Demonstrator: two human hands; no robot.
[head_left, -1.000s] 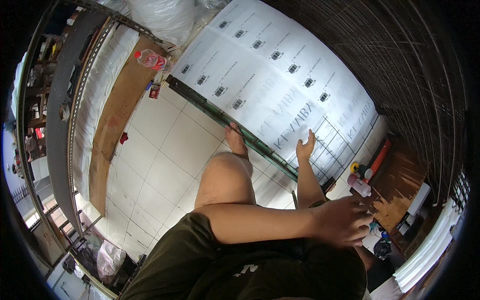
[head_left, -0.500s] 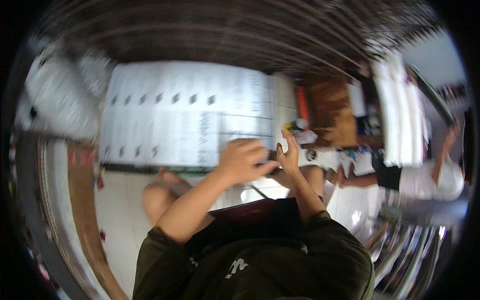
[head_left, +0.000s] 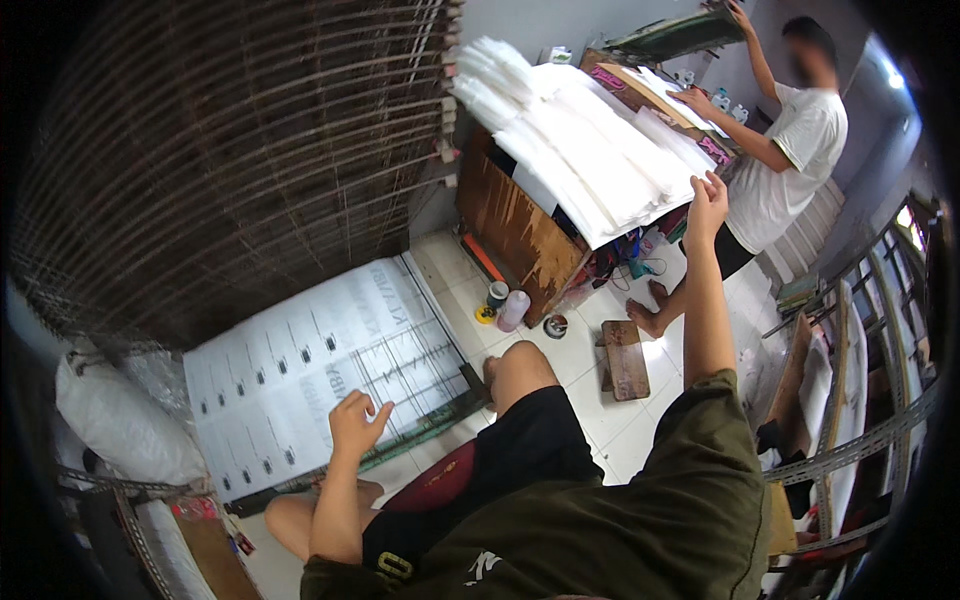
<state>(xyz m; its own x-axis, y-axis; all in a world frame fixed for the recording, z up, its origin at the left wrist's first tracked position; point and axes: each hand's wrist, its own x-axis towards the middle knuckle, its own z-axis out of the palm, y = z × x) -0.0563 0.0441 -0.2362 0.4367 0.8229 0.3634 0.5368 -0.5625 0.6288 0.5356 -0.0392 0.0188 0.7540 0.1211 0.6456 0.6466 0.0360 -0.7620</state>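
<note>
My left hand is held over the near edge of a large white printed sheet, its fingers loosely bent and the thumb apart, with nothing in it. Rows of small dark marks and faint grey lettering cover the sheet, which lies on a low green-edged table. My right arm stretches forward to the right. At its end my right hand is at the near right corner of a stack of white sheets, fingers bent together on the edge of a white sheet.
A wire drying rack rises at the far left. Beside the wooden cabinet stand a pink-white bottle and a small tub. A wooden stool is on the tiled floor. At the far right a person lifts a dark framed screen.
My view has turned to the right. My right hand has gone from near my lap out to the white stack; my left hand stays over the printed sheet.
</note>
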